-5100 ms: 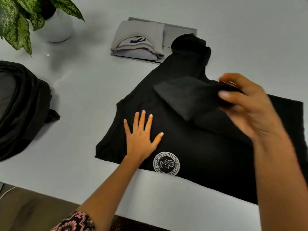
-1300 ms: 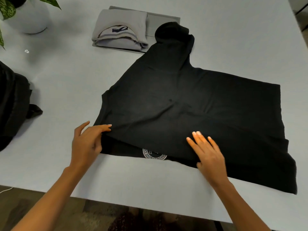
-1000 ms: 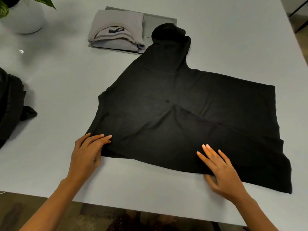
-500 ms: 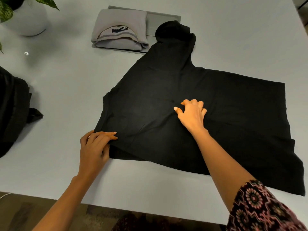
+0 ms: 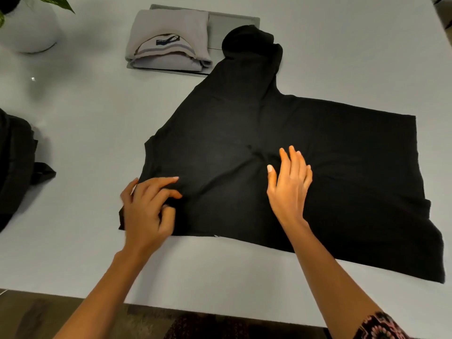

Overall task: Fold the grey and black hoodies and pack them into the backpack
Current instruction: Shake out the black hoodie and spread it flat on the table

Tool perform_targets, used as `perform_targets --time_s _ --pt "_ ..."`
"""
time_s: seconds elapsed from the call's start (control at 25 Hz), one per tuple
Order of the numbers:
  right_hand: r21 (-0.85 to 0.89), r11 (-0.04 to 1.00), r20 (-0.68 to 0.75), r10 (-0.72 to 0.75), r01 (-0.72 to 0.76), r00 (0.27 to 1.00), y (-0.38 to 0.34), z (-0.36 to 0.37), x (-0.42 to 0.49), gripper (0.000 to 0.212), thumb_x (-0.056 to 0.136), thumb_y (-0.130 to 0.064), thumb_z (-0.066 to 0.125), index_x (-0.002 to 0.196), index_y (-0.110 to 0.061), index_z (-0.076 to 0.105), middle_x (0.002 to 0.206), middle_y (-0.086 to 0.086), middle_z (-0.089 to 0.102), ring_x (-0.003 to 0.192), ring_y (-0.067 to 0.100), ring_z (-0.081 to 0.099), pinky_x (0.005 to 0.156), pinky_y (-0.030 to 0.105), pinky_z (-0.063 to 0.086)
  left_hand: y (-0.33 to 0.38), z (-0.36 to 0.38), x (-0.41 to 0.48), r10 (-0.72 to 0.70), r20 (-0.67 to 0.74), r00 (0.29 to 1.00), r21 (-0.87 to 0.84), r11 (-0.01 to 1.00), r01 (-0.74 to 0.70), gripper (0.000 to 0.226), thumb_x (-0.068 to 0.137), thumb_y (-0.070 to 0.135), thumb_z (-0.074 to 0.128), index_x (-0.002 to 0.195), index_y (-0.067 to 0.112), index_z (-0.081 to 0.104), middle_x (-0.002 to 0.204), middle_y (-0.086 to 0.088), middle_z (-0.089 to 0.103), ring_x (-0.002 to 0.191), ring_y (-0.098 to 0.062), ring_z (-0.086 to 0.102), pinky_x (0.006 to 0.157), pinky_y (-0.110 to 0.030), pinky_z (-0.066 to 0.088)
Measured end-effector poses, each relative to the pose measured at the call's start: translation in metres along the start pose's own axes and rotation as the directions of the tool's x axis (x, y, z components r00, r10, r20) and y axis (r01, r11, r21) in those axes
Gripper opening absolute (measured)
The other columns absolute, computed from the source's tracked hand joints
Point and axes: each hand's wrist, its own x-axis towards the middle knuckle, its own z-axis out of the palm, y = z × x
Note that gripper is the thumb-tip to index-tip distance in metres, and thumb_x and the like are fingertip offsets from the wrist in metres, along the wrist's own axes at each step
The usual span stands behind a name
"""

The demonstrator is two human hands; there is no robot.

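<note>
Head view: left hand pinch-curled on black hoodie corner, right hand straight-fingered over its middle.

the left hand pinches the black hoodie at its near left corner. just right of that grip the right hand, fingers straight, is over the hoodie's middle. far beyond the grip a folded grey hoodie lies on a board. well left of the grip sits the backpack on the table.
</note>
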Motion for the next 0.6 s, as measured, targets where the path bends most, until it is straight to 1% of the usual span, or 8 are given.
perform_targets --time_s 0.04,0.08,0.16,0.24,0.28,0.36,0.48,0.6 --pt "-0.011 1.000 0.039 -0.008 0.008 0.999 0.003 0.000 -0.009 0.051 0.102 -0.038 0.036 0.146 -0.013 0.040 0.155 0.009 0.035 0.146 0.025 0.027 0.117 0.049 0.022 0.016 0.009 0.012 0.048 0.040 0.998 -0.030 0.998 -0.046 0.029 0.077 0.014 0.045 0.090 0.019 0.071 0.122 0.008 0.066 0.118 -0.011 0.056 0.113 -0.050 0.025" --pt "-0.016 0.999 0.085 -0.028 0.029 0.996 0.006 0.000 -0.017 0.052 0.102 -0.037 0.032 0.147 -0.012 0.037 0.157 0.009 0.031 0.147 0.025 0.024 0.118 0.049 0.022 0.033 0.024 0.024 0.111 0.121 0.986 -0.058 0.993 -0.105 0.034 0.078 0.014 0.044 0.098 0.020 0.071 0.125 0.009 0.065 0.122 -0.009 0.054 0.115 -0.047 0.024" --pt "-0.013 0.997 0.167 -0.079 0.082 0.983 0.013 0.000 -0.028 0.055 0.102 -0.037 0.026 0.151 -0.011 0.031 0.160 0.009 0.024 0.149 0.023 0.018 0.119 0.047 0.022 0.065 0.066 0.043 0.224 0.347 0.911 -0.062 0.975 -0.215 0.049 0.082 0.019 0.037 0.123 0.021 0.064 0.138 0.008 0.057 0.135 -0.009 0.044 0.119 -0.041 0.021" --pt "-0.037 0.993 0.224 -0.099 0.110 0.969 0.031 -0.005 -0.032 0.058 0.102 -0.039 0.023 0.154 -0.011 0.023 0.162 0.008 0.017 0.150 0.021 0.013 0.120 0.044 0.018 0.083 0.109 0.054 0.246 0.499 0.831 0.029 0.953 -0.300 0.056 0.090 0.026 0.030 0.143 0.021 0.048 0.153 0.005 0.042 0.145 -0.012 0.029 0.119 -0.043 0.021" --pt "-0.071 0.991 0.240 -0.090 0.110 0.967 0.044 -0.009 -0.032 0.060 0.102 -0.042 0.022 0.154 -0.012 0.020 0.162 0.008 0.016 0.150 0.020 0.012 0.120 0.044 0.018 0.085 0.124 0.057 0.223 0.535 0.815 0.097 0.942 -0.321 0.057 0.094 0.031 0.028 0.148 0.022 0.042 0.157 0.004 0.035 0.148 -0.014 0.024 0.118 -0.047 0.023" --pt "-0.157 0.984 0.246 -0.049 0.089 0.968 0.079 -0.022 -0.031 0.064 0.101 -0.049 0.018 0.154 -0.013 0.020 0.162 0.007 0.018 0.150 0.020 0.012 0.120 0.045 0.018 0.083 0.142 0.058 0.155 0.544 0.825 0.214 0.925 -0.315 0.056 0.097 0.040 0.029 0.152 0.029 0.033 0.162 0.004 0.024 0.150 -0.018 0.017 0.117 -0.053 0.020" --pt "-0.243 0.970 0.230 0.028 0.029 0.973 0.143 -0.044 -0.030 0.067 0.100 -0.054 0.018 0.154 -0.016 0.023 0.162 0.006 0.019 0.150 0.021 0.012 0.119 0.048 0.015 0.079 0.146 0.055 0.115 0.503 0.857 0.263 0.924 -0.278 0.057 0.097 0.048 0.028 0.153 0.037 0.026 0.164 0.002 0.016 0.152 -0.021 0.010 0.118 -0.054 0.014" --pt "-0.276 0.952 0.159 0.183 -0.134 0.970 0.206 -0.067 -0.034 0.069 0.098 -0.057 0.015 0.155 -0.017 0.021 0.162 0.007 0.016 0.150 0.023 0.011 0.120 0.052 0.015 0.081 0.145 0.055 0.108 0.505 0.856 0.283 0.917 -0.283 0.058 0.098 0.051 0.025 0.154 0.038 0.020 0.164 0.002 0.013 0.152 -0.022 0.006 0.119 -0.054 0.014"
